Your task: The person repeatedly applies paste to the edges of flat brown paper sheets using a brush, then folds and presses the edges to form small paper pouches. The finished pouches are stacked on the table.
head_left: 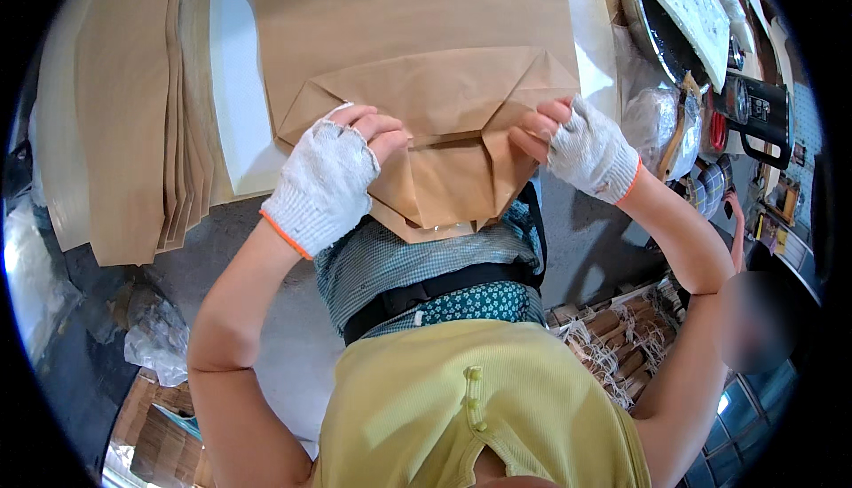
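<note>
A large brown paper bag [417,9] lies in front of me, its near end opened out and folded into a flat bottom with angled corners. My left hand [330,169], in a white fingerless glove with an orange cuff, has its fingers curled over the left side of this folded end. On the right side, my right hand [581,144], gloved the same way, grips the fold with bent fingers. The thumbs are mostly hidden. Between the hands, the inner flaps [448,182] stand partly open toward my waist.
A stack of brown paper sheets or bags [124,124] overhangs at the left. At the right are a black mug [765,115], clear plastic wrap [650,120] and a round dark pan [661,31]. Bundled wooden rolls with white string [621,337] lie low right, near another person [754,319].
</note>
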`<act>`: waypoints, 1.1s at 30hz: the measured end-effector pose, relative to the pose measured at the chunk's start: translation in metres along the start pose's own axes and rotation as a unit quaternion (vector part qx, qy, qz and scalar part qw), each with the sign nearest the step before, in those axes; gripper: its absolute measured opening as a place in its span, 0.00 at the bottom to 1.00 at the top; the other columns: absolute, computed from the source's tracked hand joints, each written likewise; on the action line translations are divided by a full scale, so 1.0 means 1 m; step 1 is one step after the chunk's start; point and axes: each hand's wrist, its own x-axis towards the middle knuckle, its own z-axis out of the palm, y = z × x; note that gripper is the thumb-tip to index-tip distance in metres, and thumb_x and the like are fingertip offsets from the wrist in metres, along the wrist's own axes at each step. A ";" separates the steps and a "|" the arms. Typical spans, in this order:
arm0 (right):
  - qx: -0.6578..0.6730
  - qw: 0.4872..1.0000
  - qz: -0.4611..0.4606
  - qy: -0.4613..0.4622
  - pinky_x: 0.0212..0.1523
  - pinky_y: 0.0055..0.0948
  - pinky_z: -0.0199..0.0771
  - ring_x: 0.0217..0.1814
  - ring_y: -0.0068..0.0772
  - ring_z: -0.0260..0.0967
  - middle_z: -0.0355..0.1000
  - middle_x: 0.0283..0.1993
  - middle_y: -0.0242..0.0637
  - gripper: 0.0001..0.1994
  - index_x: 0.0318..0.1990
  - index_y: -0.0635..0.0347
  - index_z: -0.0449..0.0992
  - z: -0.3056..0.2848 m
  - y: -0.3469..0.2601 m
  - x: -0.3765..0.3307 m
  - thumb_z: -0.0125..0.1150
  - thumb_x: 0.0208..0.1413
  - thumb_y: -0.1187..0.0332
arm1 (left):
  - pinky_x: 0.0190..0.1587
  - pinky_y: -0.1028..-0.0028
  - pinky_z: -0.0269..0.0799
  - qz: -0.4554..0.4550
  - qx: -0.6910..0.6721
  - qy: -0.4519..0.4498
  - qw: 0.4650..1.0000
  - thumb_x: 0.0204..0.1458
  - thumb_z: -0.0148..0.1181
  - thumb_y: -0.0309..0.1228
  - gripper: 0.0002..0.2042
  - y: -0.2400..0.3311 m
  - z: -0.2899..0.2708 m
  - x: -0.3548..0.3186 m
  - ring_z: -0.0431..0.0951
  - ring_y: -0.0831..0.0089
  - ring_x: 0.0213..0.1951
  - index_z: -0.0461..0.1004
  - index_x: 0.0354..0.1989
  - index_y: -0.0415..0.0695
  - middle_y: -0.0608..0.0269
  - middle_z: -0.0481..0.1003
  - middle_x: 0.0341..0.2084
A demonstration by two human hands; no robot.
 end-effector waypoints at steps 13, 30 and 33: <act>0.289 0.845 0.348 0.285 0.47 0.39 0.66 0.44 0.43 0.67 0.71 0.38 0.36 0.10 0.31 0.57 0.67 0.054 -0.014 0.046 0.66 0.47 0.74 | 0.34 0.59 0.60 -0.042 -0.047 0.206 0.976 0.46 0.64 0.29 0.09 -0.023 0.024 0.035 0.66 0.55 0.30 0.67 0.26 0.43 0.55 0.65 0.25; 0.131 0.819 0.460 0.315 0.62 0.47 0.55 0.63 0.45 0.61 0.69 0.51 0.35 0.07 0.33 0.52 0.71 0.064 -0.017 0.084 0.63 0.46 0.68 | 0.67 0.53 0.49 -0.066 -0.009 0.171 0.983 0.46 0.60 0.31 0.34 0.049 0.057 0.075 0.57 0.51 0.66 0.58 0.64 0.37 0.45 0.59 0.63; 0.097 0.842 0.428 0.315 0.64 0.50 0.53 0.62 0.44 0.62 0.69 0.51 0.34 0.10 0.37 0.49 0.73 0.061 -0.021 0.078 0.60 0.45 0.72 | 0.69 0.53 0.45 -0.156 0.040 0.134 0.978 0.48 0.63 0.36 0.39 0.014 0.050 0.037 0.51 0.52 0.70 0.52 0.68 0.37 0.46 0.50 0.69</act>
